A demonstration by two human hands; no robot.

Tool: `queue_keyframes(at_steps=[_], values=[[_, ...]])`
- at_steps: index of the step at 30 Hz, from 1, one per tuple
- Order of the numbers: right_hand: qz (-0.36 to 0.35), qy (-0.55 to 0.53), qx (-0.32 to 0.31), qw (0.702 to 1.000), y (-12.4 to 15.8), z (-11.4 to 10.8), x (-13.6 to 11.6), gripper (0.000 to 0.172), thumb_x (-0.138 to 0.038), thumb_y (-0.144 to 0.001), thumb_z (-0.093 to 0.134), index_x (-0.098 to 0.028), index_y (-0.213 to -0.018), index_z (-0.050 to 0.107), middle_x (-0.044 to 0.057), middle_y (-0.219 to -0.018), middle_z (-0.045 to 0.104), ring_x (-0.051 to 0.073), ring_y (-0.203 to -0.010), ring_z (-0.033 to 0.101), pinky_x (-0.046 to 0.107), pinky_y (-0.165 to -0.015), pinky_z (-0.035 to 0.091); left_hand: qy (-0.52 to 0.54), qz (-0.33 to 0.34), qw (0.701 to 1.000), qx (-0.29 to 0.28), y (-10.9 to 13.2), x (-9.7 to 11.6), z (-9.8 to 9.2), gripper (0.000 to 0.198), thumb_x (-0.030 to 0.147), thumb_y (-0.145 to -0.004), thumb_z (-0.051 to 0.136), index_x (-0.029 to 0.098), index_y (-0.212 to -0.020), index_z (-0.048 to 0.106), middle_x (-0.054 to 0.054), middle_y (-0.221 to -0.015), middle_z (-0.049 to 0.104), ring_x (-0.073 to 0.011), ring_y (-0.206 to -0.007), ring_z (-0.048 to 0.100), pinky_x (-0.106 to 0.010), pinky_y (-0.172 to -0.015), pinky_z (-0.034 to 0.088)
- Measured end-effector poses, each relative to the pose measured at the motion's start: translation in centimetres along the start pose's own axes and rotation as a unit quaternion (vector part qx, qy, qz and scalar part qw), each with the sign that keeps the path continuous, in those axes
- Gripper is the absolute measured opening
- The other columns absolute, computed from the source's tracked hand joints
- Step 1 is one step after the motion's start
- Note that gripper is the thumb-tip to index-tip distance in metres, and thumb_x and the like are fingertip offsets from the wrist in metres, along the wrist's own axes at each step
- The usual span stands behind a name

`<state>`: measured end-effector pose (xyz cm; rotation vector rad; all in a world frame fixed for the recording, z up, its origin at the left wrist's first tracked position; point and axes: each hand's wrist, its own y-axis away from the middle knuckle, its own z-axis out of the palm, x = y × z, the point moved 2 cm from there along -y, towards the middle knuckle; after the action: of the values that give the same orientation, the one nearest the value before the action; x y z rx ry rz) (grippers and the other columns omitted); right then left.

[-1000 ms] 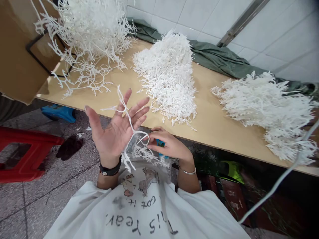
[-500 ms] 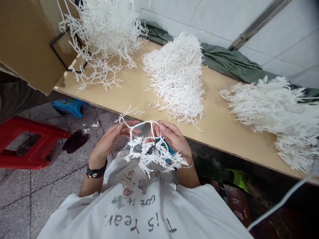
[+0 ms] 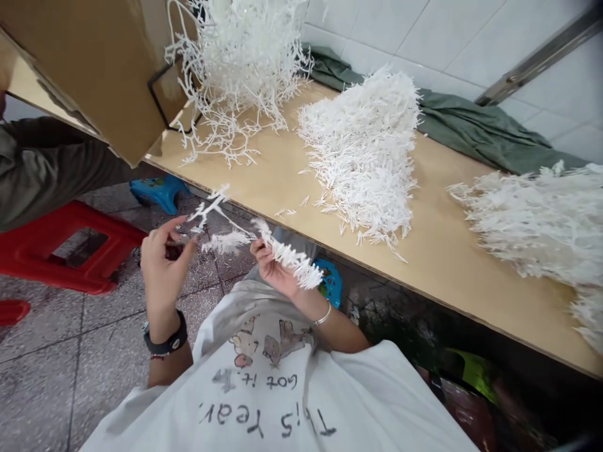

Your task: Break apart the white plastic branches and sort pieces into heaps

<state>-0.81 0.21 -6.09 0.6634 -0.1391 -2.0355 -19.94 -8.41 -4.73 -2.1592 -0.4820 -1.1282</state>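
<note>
In my right hand [image 3: 277,267] a white branched plastic piece [image 3: 294,260] is pinched between thumb and fingers. Its thin stems reach left over the floor, and dense rows of short white prongs hang from it. My left hand [image 3: 162,263] is raised beside the piece's left end, thumb and index finger apart. Whether those fingertips touch the stem is hard to make out. Closest on the table is a heap of small white prongs [image 3: 362,157], with a few loose bits at its near edge.
Tangled bare white stems [image 3: 245,75] are piled at the table's back left, beside a cardboard box [image 3: 89,69]. Another white pile [image 3: 532,226] lies right on the table [image 3: 438,251]. A red stool [image 3: 70,251] and blue stools [image 3: 162,191] stand below. At far left is another person's leg [image 3: 56,169].
My hands have moved apart, the left one going left and opening. The branched piece has swung from hanging between both hands to stretching out from my right hand. The view has shifted left.
</note>
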Motion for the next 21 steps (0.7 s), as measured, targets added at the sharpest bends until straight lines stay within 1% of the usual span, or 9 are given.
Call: queue_keyframes(at_steps=[3,5,8,10,12,14,15,18,21], values=[[-0.002,-0.057,-0.004,0.998,-0.2,0.9,1.8,0.04,-0.008,-0.098,0.018,-0.017,-0.076,0.05,-0.004,-0.07,0.046,0.0,-0.045,0.038,0.0,-0.045,0.04,0.01,0.001,1.0,0.024,0.3,-0.3,-0.8,0.032,0.034,-0.08,0.067,0.025,-0.11,0.068,-0.002,-0.093,0.058,-0.0179,-0.086,0.054,-0.028,-0.075,0.043],[0.01,-0.08,-0.017,0.997,-0.1,1.7,2.8,0.04,-0.01,-0.099,0.017,-0.016,-0.076,0.049,-0.004,-0.069,0.042,0.0,-0.042,0.033,-0.001,-0.041,0.037,0.056,-0.008,0.998,0.018,0.8,-0.6,-0.6,0.023,0.034,-0.08,0.067,0.024,-0.1,0.069,-0.003,-0.096,0.061,-0.0174,-0.087,0.056,-0.028,-0.075,0.044],[0.022,-0.105,-0.042,0.993,0.3,2.6,3.7,0.04,-0.014,-0.1,0.014,-0.017,-0.076,0.046,-0.005,-0.067,0.036,0.0,-0.04,0.026,-0.002,-0.038,0.031,0.122,-0.021,0.991,-0.048,1.6,-1.2,0.2,0.017,0.035,-0.078,0.07,0.02,-0.086,0.067,-0.003,-0.086,0.063,-0.0176,-0.082,0.058,-0.03,-0.077,0.047],[0.023,-0.115,-0.059,0.991,0.7,2.8,4.0,0.041,-0.016,-0.101,0.011,-0.017,-0.077,0.044,-0.006,-0.065,0.031,0.001,-0.039,0.021,-0.002,-0.037,0.029,0.167,-0.04,0.98,-0.103,1.9,-1.6,0.8,0.023,0.034,-0.073,0.074,0.019,-0.089,0.066,-0.004,-0.088,0.064,-0.0189,-0.084,0.06,-0.031,-0.081,0.048],[0.025,-0.117,-0.077,0.99,0.9,2.8,4.3,0.04,-0.017,-0.101,0.01,-0.018,-0.078,0.043,-0.007,-0.063,0.028,0.002,-0.038,0.018,-0.001,-0.036,0.028,0.198,-0.047,0.971,-0.129,2.0,-1.4,1.4,0.038,0.031,-0.068,0.078,0.02,-0.102,0.065,-0.008,-0.104,0.065,-0.0221,-0.098,0.06,-0.034,-0.09,0.047],[0.036,-0.106,-0.099,0.989,1.0,2.5,4.7,0.037,-0.019,-0.1,0.012,-0.019,-0.078,0.042,-0.008,-0.061,0.026,0.003,-0.036,0.014,0.0,-0.034,0.025,0.222,-0.039,0.967,-0.12,1.7,-0.5,2.2,0.048,0.029,-0.068,0.079,0.021,-0.112,0.062,-0.009,-0.117,0.064,-0.0235,-0.109,0.058,-0.035,-0.097,0.045],[0.045,-0.095,-0.112,0.988,1.0,2.4,4.9,0.035,-0.02,-0.1,0.014,-0.019,-0.079,0.041,-0.008,-0.059,0.025,0.003,-0.035,0.013,0.001,-0.033,0.024,0.233,-0.036,0.965,-0.11,1.5,0.2,2.7,0.046,0.029,-0.069,0.078,0.021,-0.112,0.063,-0.009,-0.116,0.065,-0.0228,-0.109,0.059,-0.034,-0.097,0.045],[0.098,-0.046,-0.165,0.98,1.1,1.6,5.6,0.024,-0.03,-0.097,0.03,-0.019,-0.079,0.044,-0.009,-0.054,0.031,0.003,-0.033,0.021,0.008,-0.031,0.028,0.242,-0.039,0.967,-0.068,0.8,2.6,4.1,0.022,0.031,-0.073,0.076,0.02,-0.091,0.068,-0.003,-0.089,0.07,-0.0159,-0.083,0.064,-0.025,-0.077,0.05],[0.151,0.127,-0.226,0.954,1.5,0.3,5.6,0.032,-0.046,-0.089,0.043,-0.016,-0.085,0.053,-0.002,-0.058,0.053,0.01,-0.04,0.049,0.022,-0.038,0.043,0.263,-0.061,0.958,-0.099,0.5,4.8,4.9,0.016,0.033,-0.074,0.075,0.018,-0.079,0.07,-0.001,-0.076,0.069,-0.0126,-0.067,0.061,-0.022,-0.062,0.049]])
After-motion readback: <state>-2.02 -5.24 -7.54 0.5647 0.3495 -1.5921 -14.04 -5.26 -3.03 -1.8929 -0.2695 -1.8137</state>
